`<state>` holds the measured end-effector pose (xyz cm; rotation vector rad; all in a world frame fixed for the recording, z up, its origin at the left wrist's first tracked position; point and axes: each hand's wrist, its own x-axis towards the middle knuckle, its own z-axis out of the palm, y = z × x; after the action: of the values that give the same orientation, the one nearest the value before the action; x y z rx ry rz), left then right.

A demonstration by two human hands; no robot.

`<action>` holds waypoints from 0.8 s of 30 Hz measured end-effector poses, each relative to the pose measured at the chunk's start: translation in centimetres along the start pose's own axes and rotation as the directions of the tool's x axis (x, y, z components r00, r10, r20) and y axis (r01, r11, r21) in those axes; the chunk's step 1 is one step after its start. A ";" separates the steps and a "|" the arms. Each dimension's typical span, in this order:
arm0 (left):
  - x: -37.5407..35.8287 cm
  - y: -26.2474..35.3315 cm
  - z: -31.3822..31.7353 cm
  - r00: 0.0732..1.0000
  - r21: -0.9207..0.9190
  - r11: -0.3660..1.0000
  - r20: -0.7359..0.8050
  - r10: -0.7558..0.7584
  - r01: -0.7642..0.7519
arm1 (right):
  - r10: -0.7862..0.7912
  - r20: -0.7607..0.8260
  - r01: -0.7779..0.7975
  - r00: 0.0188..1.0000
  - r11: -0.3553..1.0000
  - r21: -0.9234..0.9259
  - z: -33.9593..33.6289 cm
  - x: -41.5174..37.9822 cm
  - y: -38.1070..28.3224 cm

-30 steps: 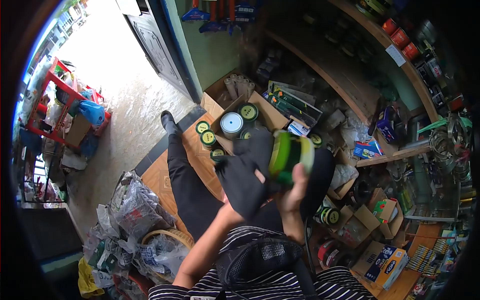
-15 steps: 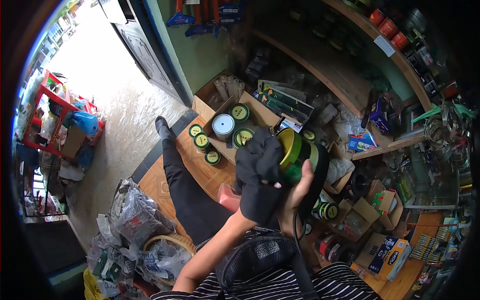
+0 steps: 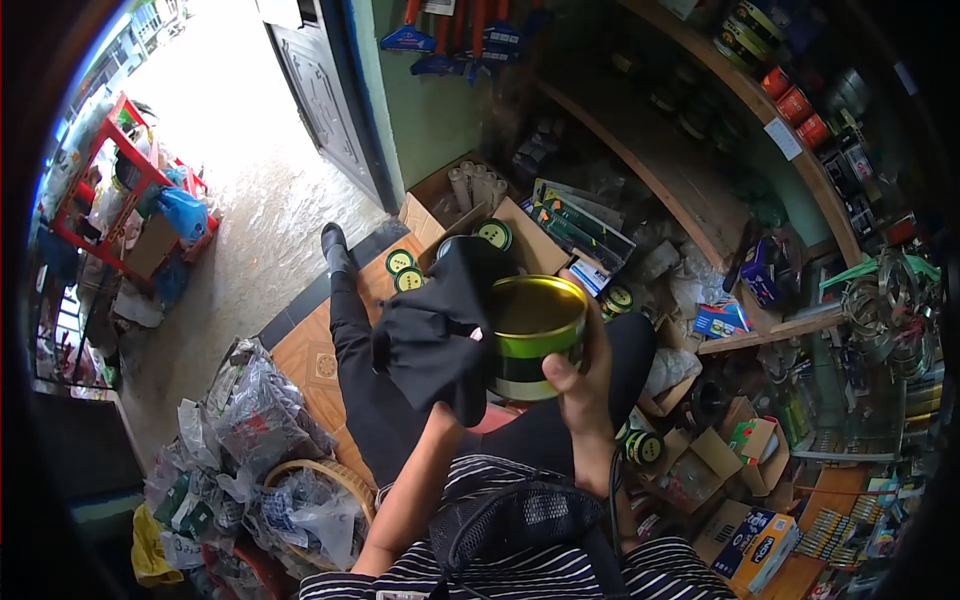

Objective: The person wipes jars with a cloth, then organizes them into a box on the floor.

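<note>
A green tin with a shiny gold rim (image 3: pixel 540 345) is held in front of my chest, its top facing up toward me. My right hand (image 3: pixel 588 385) grips it from the right side, thumb across the front wall. A black cloth (image 3: pixel 425 345) covers nearly all of my left hand (image 3: pixel 443 425), with the cloth bunched against the tin's left side; the fingers are mostly hidden beneath it. Beyond them, green-and-yellow lidded tins (image 3: pixel 493 235) sit in and beside an open cardboard box (image 3: pixel 527 232).
Plastic-wrapped goods (image 3: pixel 250 400) and a wicker basket (image 3: pixel 365 485) lie to my left. Small cartons (image 3: pixel 710 455) and an INDU box (image 3: pixel 745 545) are at right. Wooden shelves (image 3: pixel 640 180) hold stock, and a red rack (image 3: pixel 120 200) stands by the doorway.
The tin has come down and left and turned more upright, so its top shows. The cloth-covered left hand has shifted left and now spreads along the tin's side.
</note>
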<state>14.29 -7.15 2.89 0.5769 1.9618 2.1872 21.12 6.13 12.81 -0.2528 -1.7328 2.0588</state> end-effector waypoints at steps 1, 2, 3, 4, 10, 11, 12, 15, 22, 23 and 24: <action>0.1 1.1 0.2 0.999 -0.025 0.999 0.000 0.034 -0.034 | -0.058 -0.034 0.057 0.998 0.998 -0.030 0.6 -0.4 0.1; 0.3 2.3 0.4 0.998 -0.050 0.996 -0.001 0.068 -0.068 | -0.131 -0.067 0.126 0.989 0.989 -0.078 0.6 -0.6 0.6; 0.4 0.8 1.1 0.997 -0.189 0.979 -0.006 -0.081 0.078 | -0.205 -0.099 0.192 0.974 0.973 -0.130 0.4 -0.8 1.5; 0.6 1.0 1.5 0.973 -0.323 0.920 0.012 -0.229 0.221 | -0.279 -0.129 0.253 0.952 0.949 -0.186 0.3 -1.0 1.8; 1.8 5.1 2.6 0.994 0.218 0.971 0.064 0.085 -0.097 | -0.384 -0.239 0.266 0.892 0.873 -0.409 0.9 -1.9 2.4; 2.2 6.3 2.5 1.000 -0.023 0.999 -0.013 0.021 -0.022 | -0.315 -0.265 0.246 0.912 0.933 -0.261 1.8 -2.6 1.9; 2.5 7.1 1.8 0.995 -0.307 0.948 0.074 -0.061 0.081 | -0.243 -0.278 0.222 0.929 0.969 -0.105 2.4 -3.1 1.6; 3.6 6.7 0.4 0.980 -0.137 0.989 0.182 0.083 -0.058 | -0.278 -0.234 0.246 0.932 0.956 -0.157 2.1 -3.4 1.1; 2.3 8.5 2.7 0.937 0.353 0.868 0.133 0.324 -0.350 | -0.275 -0.348 0.223 0.896 0.957 -0.184 1.7 -1.5 1.7; 2.3 7.5 2.5 0.966 0.161 0.953 0.076 0.248 -0.258 | -0.306 -0.304 0.255 0.902 0.947 -0.197 1.8 -2.1 2.3; 2.5 6.6 2.0 0.992 -0.079 0.989 -0.021 0.125 -0.126 | -0.334 -0.262 0.285 0.905 0.936 -0.206 2.1 -2.6 2.6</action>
<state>13.72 -5.34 9.99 0.6907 1.8829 2.3391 22.06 2.78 10.33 -0.2941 -1.6369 1.5671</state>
